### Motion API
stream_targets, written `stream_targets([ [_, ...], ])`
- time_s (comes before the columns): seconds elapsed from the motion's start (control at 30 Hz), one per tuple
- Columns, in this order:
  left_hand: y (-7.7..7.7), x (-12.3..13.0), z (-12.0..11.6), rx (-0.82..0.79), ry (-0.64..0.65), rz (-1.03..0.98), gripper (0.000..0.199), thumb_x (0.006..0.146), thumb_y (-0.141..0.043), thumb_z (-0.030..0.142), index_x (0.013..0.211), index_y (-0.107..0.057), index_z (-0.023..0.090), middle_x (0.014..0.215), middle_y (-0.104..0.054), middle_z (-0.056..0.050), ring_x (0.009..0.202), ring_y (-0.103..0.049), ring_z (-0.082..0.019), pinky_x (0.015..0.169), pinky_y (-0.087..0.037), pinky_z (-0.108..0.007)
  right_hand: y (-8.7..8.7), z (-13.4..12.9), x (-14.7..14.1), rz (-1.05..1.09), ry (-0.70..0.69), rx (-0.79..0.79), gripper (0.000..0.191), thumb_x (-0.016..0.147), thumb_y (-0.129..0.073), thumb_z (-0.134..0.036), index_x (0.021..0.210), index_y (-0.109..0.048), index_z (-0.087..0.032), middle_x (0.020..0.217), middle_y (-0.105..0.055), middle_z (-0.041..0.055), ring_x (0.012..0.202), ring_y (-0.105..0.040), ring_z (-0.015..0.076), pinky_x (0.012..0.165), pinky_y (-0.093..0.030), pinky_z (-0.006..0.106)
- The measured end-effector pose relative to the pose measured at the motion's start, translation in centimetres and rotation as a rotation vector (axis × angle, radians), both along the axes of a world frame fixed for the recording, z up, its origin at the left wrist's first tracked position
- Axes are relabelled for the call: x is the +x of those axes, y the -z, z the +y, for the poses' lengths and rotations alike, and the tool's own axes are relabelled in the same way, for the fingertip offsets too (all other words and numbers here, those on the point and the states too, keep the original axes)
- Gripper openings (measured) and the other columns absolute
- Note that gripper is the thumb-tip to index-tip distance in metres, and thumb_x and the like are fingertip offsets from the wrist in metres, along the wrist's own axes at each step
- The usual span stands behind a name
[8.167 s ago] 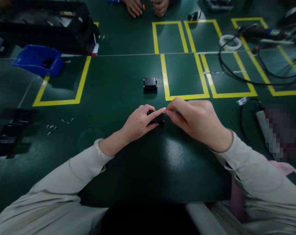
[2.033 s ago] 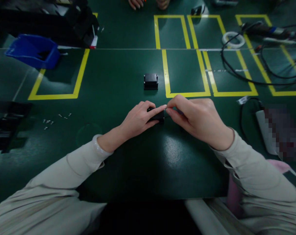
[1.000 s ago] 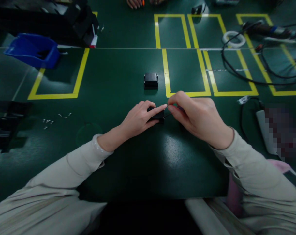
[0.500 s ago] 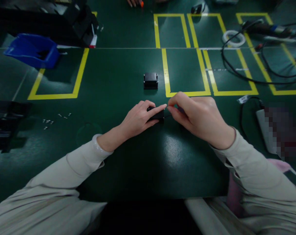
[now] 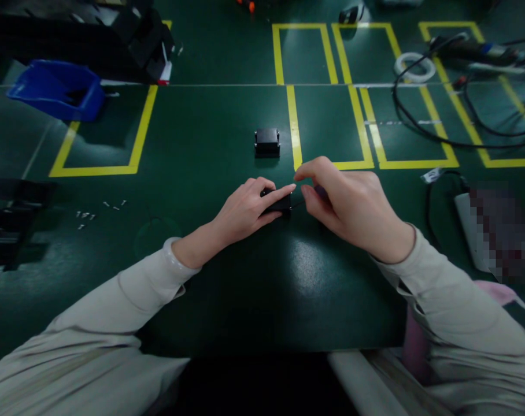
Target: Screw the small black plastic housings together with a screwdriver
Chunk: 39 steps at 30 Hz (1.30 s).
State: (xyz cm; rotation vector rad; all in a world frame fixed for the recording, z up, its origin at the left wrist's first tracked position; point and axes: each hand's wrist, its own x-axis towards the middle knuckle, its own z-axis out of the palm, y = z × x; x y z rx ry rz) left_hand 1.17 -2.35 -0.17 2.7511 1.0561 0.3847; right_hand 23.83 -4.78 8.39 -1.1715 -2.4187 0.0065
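Black block (image 5: pixel 284 204), clasped by my left hand (image 5: pixel 243 212), could twist if my right hand (image 5: pixel 353 202), grip unclear, pushes the thin shaft (image 5: pixel 298 204) askew.

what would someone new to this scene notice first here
Probably the bright yellow tape outlines across the green tabletop, and the blue bin at the upper left. Then the two hands near the middle: the left hand rests on a small black block, the right hand is close beside it, and a similar block sits just beyond.
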Motion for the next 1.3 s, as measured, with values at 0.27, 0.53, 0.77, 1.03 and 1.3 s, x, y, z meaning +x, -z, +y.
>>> stream_targets([
  [0.27,0.2,-0.9,0.6,-0.030,0.085,-0.011,0.057,0.102,-0.052,0.031,0.156,-0.036,0.024,0.133,-0.054,-0.013,0.117,-0.052,-0.027,0.100,-0.048,-0.044,-0.1,0.0,0.1,-0.007,-0.006,-0.006,0.019,0.101,-0.043,-0.029,0.097,-0.057,-0.017,0.057,-0.053,-0.0035,0.048,-0.049,0.0090,0.051,-0.021,0.023],
  [0.53,0.2,-1.7,1.0,-0.016,0.129,-0.071,0.053,0.102,-0.053,0.031,0.154,-0.040,0.025,0.133,-0.059,-0.012,0.117,-0.056,-0.026,0.098,-0.050,-0.041,0.1,0.1,0.1,0.010,0.012,-0.046,0.020,0.098,-0.042,-0.021,0.109,-0.057,-0.016,0.067,-0.060,-0.0014,0.053,-0.053,0.0096,0.053,-0.026,0.023],
  [0.77,-0.6,-2.8,1.5,-0.023,0.083,-0.014,0.051,0.102,-0.049,0.031,0.153,-0.043,0.025,0.132,-0.059,-0.013,0.115,-0.057,-0.026,0.095,-0.050,-0.042,0.6,0.4,0.1,0.076,0.035,-0.125,0.021,0.099,-0.045,-0.029,0.108,-0.059,-0.016,0.073,-0.064,0.0009,0.058,-0.057,0.0119,0.056,-0.033,0.024],
  [1.03,-1.1,-3.3,2.0,-0.001,0.024,0.037,0.051,0.101,-0.048,0.028,0.151,-0.044,0.024,0.132,-0.055,-0.015,0.116,-0.054,-0.028,0.096,-0.050,-0.046,2.4,1.3,0.4,0.220,0.040,-0.139,0.017,0.098,-0.050,-0.029,0.106,-0.059,-0.017,0.079,-0.064,0.0009,0.067,-0.061,0.0124,0.063,-0.041,0.025],
  [1.3,-1.2,-2.5,1.7,-0.010,0.011,0.049,0.047,0.100,-0.047,0.025,0.147,-0.045,0.023,0.132,-0.051,-0.014,0.114,-0.057,-0.026,0.096,-0.052,-0.041,3.0,2.2,0.6,0.352,0.028,-0.163,0.014,0.098,-0.050,-0.030,0.100,-0.059,-0.018,0.089,-0.062,0.0024,0.074,-0.061,0.0123,0.065,-0.045,0.026],
])
